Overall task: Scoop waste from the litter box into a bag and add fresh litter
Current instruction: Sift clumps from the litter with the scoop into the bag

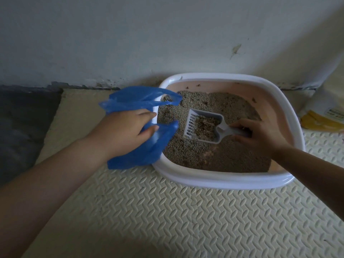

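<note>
The mat (186, 211) carries the box (214, 181), which sits against the wall. Grey litter (214, 157) covers most of the box's floor, thin enough near the box's front that the pink bottom shows. The blue bag (137, 99) hangs over the box's left rim, its mouth facing in over the litter. A yellow pack (322, 121) lies just right of the box, likely the fresh litter. The white scoop (202, 127) is over the box's middle, slotted end toward the bag, loaded with litter and clumps.

My left hand (122, 125) is in the bag's mouth, fingers fairly straight and spread from the thumb, propping it apart. My right hand (260, 135) has its fingers curled round the scoop's handle.

I judge the step to be sifting, then tipping into the bag. To do it well I should shake the scoop gently over the box so loose grains drop through the slots. Then I should carry it level toward the left rim and tip only once its lip is inside the bag's mouth, spread wider first.
</note>
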Tool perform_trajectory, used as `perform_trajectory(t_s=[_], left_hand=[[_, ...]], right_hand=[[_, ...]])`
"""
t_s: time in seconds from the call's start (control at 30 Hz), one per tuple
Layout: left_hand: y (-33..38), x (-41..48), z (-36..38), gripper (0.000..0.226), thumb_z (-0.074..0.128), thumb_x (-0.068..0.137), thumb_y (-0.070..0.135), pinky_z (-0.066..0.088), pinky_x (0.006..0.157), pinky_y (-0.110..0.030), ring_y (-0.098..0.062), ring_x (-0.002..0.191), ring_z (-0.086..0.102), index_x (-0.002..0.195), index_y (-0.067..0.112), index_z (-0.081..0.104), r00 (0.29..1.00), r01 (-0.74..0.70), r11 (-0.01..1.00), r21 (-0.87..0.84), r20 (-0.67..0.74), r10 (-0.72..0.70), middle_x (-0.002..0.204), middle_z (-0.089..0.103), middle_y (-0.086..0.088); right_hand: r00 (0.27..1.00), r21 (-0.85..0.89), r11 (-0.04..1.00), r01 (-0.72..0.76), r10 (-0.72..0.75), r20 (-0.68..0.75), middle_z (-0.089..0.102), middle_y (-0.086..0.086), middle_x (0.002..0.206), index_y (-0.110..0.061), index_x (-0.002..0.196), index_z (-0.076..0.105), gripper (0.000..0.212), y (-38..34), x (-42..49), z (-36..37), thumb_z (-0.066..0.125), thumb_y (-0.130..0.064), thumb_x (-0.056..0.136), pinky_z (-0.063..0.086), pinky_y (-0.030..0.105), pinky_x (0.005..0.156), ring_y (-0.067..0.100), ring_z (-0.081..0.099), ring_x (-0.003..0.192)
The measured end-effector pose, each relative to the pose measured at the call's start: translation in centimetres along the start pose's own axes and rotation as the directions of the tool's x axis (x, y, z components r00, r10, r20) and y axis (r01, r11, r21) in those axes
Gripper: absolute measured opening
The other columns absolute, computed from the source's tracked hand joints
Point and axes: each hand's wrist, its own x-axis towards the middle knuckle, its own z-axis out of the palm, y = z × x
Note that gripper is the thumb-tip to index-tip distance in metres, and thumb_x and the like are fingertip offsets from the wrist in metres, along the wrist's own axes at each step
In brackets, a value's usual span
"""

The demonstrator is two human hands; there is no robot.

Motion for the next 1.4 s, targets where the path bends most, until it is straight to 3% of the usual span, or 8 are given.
perform_trajectory(t_s=[0.17, 0.37, 0.5, 0.6, 0.73, 1.03, 1.23, 1.4], left_hand=[[-0.2, -0.6, -2.2, 0.039, 0.051, 0.083, 0.027, 0.044, 0.066, -0.025, -0.021, 0.086, 0.065, 0.118, 0.016, 0.064, 0.992, -0.097, 0.994, 0.055, -0.072, 0.1, 0.103, 0.067, 0.004], [-1.0, -1.8, -2.5, 0.061, 0.07, 0.079, 0.002, 0.036, 0.085, -0.022, -0.011, 0.103, 0.05, 0.135, 0.009, 0.048, 0.977, -0.051, 0.997, -0.053, -0.208, 0.039, 0.124, 0.057, -0.009], [-0.8, -2.5, -2.4, 0.078, 0.065, 0.083, 0.012, 0.039, 0.071, -0.014, -0.004, 0.091, 0.052, 0.148, 0.016, 0.022, 0.97, -0.026, 0.992, -0.119, -0.243, -0.004, 0.119, 0.054, -0.004], [-1.1, -2.3, -2.3, 0.078, 0.056, 0.083, 0.035, 0.037, 0.08, -0.009, -0.005, 0.087, 0.051, 0.149, 0.02, 0.018, 0.966, -0.039, 0.979, -0.198, -0.257, -0.014, 0.111, 0.055, 0.002], [-0.2, -1.4, -2.5, 0.067, 0.058, 0.075, 0.048, 0.043, 0.077, -0.012, -0.008, 0.076, 0.059, 0.137, 0.037, 0.034, 0.955, 0.098, 0.714, -0.693, -0.137, -0.263, 0.109, 0.058, 0.007], [0.6, -2.1, -1.3, 0.051, 0.059, 0.084, 0.022, 0.05, 0.071, -0.03, -0.011, 0.078, 0.06, 0.131, 0.037, 0.047, 0.974, 0.142, 0.798, -0.585, -0.062, -0.219, 0.098, 0.058, 0.017], [-1.1, -1.8, -1.2, 0.059, 0.067, 0.081, 0.009, 0.037, 0.066, -0.007, -0.007, 0.076, 0.056, 0.132, 0.035, 0.05, 0.986, 0.127, 0.917, -0.378, -0.05, -0.157, 0.095, 0.051, 0.019], [-2.2, -1.5, -1.6, 0.08, 0.065, 0.074, -0.003, 0.037, 0.077, -0.008, -0.002, 0.085, 0.054, 0.142, 0.029, 0.037, 0.993, 0.118, 0.94, -0.32, 0.034, -0.113, 0.101, 0.043, 0.019]], right_hand=[[1.0, 0.012, 1.0, -0.004, 0.004, -0.01, 0.052, -0.021, 0.074, -0.025, 0.104, 0.065, 0.027, -0.5, 0.1, -0.3, 0.073, -0.023, 0.079, 0.045, 0.033, 0.058, 0.0, 0.051, 0.066], [1.0, 0.052, 0.999, 0.012, -0.011, -0.027, 0.055, -0.023, 0.075, -0.029, 0.104, 0.065, 0.026, -0.8, 0.6, -0.8, 0.07, -0.031, 0.079, 0.044, 0.031, 0.059, -0.002, 0.052, 0.065], [0.998, 0.06, 0.998, 0.007, -0.003, -0.064, 0.062, -0.015, 0.073, -0.028, 0.105, 0.065, 0.032, -1.5, 0.7, -1.6, 0.061, -0.045, 0.078, 0.047, 0.032, 0.06, 0.003, 0.057, 0.065], [0.998, 0.051, 0.998, 0.023, -0.02, -0.062, 0.061, -0.016, 0.072, -0.028, 0.104, 0.065, 0.031, -1.7, 0.8, -1.7, 0.062, -0.043, 0.077, 0.048, 0.033, 0.059, 0.002, 0.057, 0.064], [0.999, 0.018, 0.999, 0.04, -0.039, -0.031, 0.055, -0.024, 0.073, -0.028, 0.104, 0.065, 0.027, -1.6, 0.8, -1.4, 0.073, -0.024, 0.079, 0.047, 0.033, 0.059, 0.0, 0.054, 0.065], [0.999, 0.008, 0.999, 0.044, -0.043, -0.032, 0.055, -0.025, 0.073, -0.027, 0.107, 0.065, 0.029, -1.5, 0.6, -1.6, 0.073, -0.027, 0.079, 0.042, 0.027, 0.06, -0.002, 0.054, 0.066], [0.998, -0.022, 0.999, 0.024, -0.025, -0.052, 0.059, -0.014, 0.076, -0.021, 0.109, 0.067, 0.032, -1.2, 0.5, -2.0, 0.072, -0.025, 0.078, 0.044, 0.03, 0.061, 0.004, 0.054, 0.065], [0.996, 0.051, 0.998, -0.022, 0.027, -0.09, 0.067, -0.002, 0.08, -0.019, 0.107, 0.068, 0.03, -1.2, 0.9, -2.5, 0.073, -0.024, 0.077, 0.049, 0.034, 0.063, 0.009, 0.058, 0.067]])
